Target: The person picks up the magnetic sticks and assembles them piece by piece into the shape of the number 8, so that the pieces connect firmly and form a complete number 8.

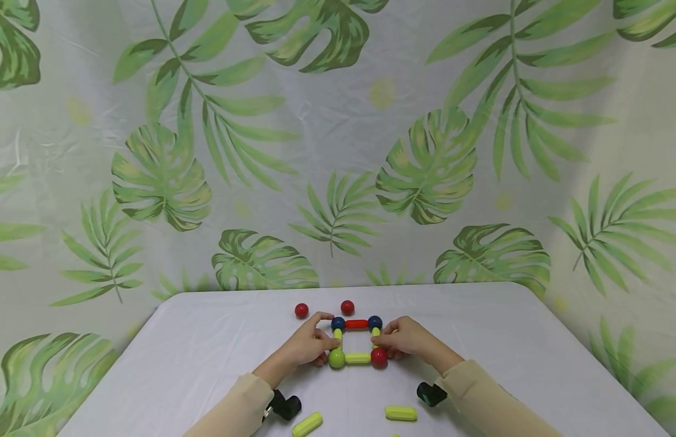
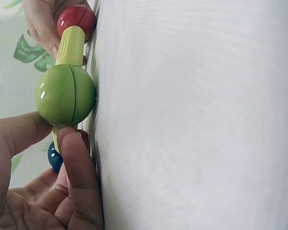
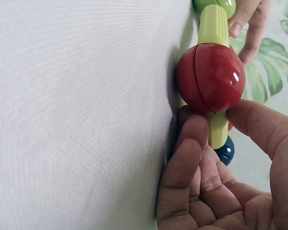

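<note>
A square frame of balls and rods lies on the white table, in the middle of the head view. Its near corners are a green ball [image 1: 336,359] and a red ball [image 1: 378,357], joined by a yellow-green rod [image 1: 358,359]. At the far corners, a red rod [image 1: 356,324] links two blue balls [image 1: 375,322]. My left hand [image 1: 309,341] pinches the left side rod [image 1: 338,335] between thumb and fingers, just behind the green ball [image 2: 66,96]. On the opposite side, my right hand [image 1: 406,337] pinches the right side rod [image 3: 218,130], close by the red ball [image 3: 211,77].
Two loose red balls [image 1: 302,311] sit beyond the frame. Nearer me lie loose yellow-green rods [image 1: 401,413], one of them [image 1: 307,424] slanted. The table's far edge [image 1: 250,292] meets a leaf-patterned curtain [image 1: 338,145]. Black wrist devices [image 1: 432,394] hang under both forearms.
</note>
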### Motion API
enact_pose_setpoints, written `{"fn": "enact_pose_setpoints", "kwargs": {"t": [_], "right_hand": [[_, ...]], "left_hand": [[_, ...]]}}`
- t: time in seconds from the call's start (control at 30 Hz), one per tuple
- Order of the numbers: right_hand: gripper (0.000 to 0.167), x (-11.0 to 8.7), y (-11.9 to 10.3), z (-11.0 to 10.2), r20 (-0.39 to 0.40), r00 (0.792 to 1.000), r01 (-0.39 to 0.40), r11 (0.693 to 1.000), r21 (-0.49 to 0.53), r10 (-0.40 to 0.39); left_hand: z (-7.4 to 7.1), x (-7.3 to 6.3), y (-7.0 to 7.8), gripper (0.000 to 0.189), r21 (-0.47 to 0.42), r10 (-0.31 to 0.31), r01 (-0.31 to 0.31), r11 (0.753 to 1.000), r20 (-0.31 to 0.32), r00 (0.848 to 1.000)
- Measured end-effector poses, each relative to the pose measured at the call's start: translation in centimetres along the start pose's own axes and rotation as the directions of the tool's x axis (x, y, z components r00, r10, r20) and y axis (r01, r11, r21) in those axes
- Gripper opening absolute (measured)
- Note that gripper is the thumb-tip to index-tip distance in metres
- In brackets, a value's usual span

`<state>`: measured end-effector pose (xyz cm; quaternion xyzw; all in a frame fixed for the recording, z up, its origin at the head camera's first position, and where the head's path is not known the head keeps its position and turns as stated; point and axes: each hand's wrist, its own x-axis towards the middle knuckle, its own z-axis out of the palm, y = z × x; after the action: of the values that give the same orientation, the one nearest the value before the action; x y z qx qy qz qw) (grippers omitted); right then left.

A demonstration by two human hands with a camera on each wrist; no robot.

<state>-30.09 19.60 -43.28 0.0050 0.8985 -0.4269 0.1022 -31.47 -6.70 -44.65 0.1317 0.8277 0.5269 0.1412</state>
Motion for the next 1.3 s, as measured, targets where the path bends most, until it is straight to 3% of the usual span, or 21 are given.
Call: {"fn": "enact_pose_setpoints", "kwargs": {"t": [0.5, 0.73, 0.9, 1.1, 1.3], "right_hand": [[0.025, -0.1, 0.3, -0.1, -0.028, 1.000, -0.008, 1.000, 0.009, 0.008], [0.025, -0.4, 0.5, -0.4, -0.024, 1.000, -0.002, 0.999, 0.039, 0.003], [0.025, -0.8, 0.5, -0.8, -0.060, 0.998, 0.013, 1.000, -0.005, -0.014], [0.019, -1.4, -0.1, -1.4, -0.083, 0.989, 0.114, 0.989, -0.091, -0.122], [0.016, -1.5, -0.7, -1.5, 0.009, 0.958, 0.286, 0.952, -0.108, -0.287]], "left_hand": [[-0.2, -0.3, 0.0, 0.061, 0.003, -0.003, 0.003, 1.000, 0.004, 1.000], [-0.7, -1.3, -0.1, 0.065, 0.007, 0.026, -0.026, 1.000, 0.050, 0.998], [-1.1, -2.3, 0.3, 0.068, 0.031, 0.034, -0.036, 0.999, 0.071, 0.997], [-1.6, -3.6, 0.5, 0.068, 0.074, 0.045, -0.052, 0.996, 0.084, 0.995], [-2.2, -4.9, 0.3, 0.057, 0.073, 0.050, -0.060, 0.996, 0.132, 0.990]]}}
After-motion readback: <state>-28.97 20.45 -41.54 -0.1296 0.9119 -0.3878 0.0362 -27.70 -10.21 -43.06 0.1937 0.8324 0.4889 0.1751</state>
